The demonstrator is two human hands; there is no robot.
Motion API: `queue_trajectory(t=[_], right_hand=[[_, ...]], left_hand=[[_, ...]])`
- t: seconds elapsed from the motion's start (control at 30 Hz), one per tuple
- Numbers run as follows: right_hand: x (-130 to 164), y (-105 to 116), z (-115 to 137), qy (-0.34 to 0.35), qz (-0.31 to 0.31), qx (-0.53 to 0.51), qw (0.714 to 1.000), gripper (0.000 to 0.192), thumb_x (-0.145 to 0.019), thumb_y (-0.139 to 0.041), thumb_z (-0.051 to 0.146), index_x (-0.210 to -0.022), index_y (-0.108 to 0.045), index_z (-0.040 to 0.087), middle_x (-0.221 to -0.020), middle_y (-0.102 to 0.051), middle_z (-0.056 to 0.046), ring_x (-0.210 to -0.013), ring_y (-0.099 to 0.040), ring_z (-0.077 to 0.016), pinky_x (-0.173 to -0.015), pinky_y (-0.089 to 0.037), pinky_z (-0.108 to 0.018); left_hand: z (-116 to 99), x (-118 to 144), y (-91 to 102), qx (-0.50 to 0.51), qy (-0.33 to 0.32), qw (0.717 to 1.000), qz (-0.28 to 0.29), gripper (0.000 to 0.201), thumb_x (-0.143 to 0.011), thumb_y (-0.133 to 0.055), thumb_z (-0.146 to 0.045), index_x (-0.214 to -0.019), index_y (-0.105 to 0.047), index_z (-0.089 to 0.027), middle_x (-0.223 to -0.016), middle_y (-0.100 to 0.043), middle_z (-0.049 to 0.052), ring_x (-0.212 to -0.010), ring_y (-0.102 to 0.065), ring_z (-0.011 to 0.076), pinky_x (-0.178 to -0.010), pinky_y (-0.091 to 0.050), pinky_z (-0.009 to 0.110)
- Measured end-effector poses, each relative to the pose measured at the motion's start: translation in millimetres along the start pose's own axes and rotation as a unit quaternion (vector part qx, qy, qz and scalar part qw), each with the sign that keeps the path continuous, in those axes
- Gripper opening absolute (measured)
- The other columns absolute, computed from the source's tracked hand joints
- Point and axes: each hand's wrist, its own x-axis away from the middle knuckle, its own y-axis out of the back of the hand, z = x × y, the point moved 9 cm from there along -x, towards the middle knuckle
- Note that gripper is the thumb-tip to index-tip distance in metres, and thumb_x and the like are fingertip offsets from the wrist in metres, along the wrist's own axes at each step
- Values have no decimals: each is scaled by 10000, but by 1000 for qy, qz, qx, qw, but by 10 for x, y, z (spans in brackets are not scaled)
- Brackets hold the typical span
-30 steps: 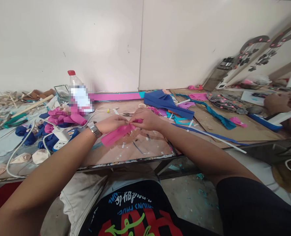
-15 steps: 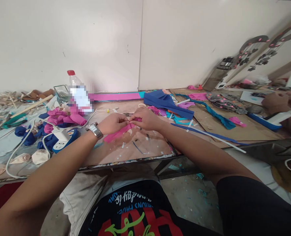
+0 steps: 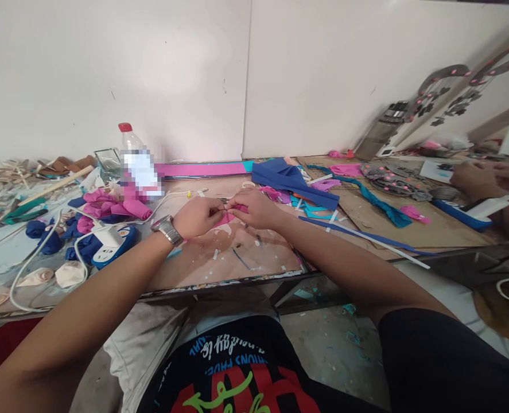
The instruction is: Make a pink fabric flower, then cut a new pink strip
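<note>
Both hands pinched on the pink foam strip (image 3: pixel 227 216) mid-table, just above the surface: left hand (image 3: pixel 198 216) and right hand (image 3: pixel 256 207) fingertips touching, power strip (image 3: pixel 108 242) toward the left edge.

A single camera on the person's head looks forward and down from close range, so both forearms run up from the bottom corners to meet at mid-frame, where the left hand (image 3: pixel 198 216) and right hand (image 3: pixel 256 208) join over the tabletop (image 3: pixel 237 258). The person's lap fills the bottom centre, and a white wall (image 3: pixel 245 74) spans the top. Another person's hand (image 3: pixel 478 179) shows at the right edge.
</note>
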Motion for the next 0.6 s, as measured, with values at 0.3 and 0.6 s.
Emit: queue_trajectory(t=[0.3, 0.6], right_hand=[[-11, -10, 11, -21, 22, 15, 999, 144, -930, -544, 256, -866, -648, 180, -836, -704, -51, -812, -588, -213, -842, -363, -349], [1, -44, -32, -34, 40, -36, 998, 148, -928, -537, 254, -863, -644, 175, -810, -683, -42, -775, -577, -191, -750, -378, -305]], left_hand=[[-75, 21, -19, -114, -29, 993, -12, 277, -964, -460, -322, -935, -708, -201, -810, -727, 49, -705, -619, 193, -644, -331, 294], [-47, 7, -52, -128, -46, 991, -11, 325, -998, -438, -354, -988, -727, -205, -885, -759, 74, -770, -659, 223, -664, -347, 311]])
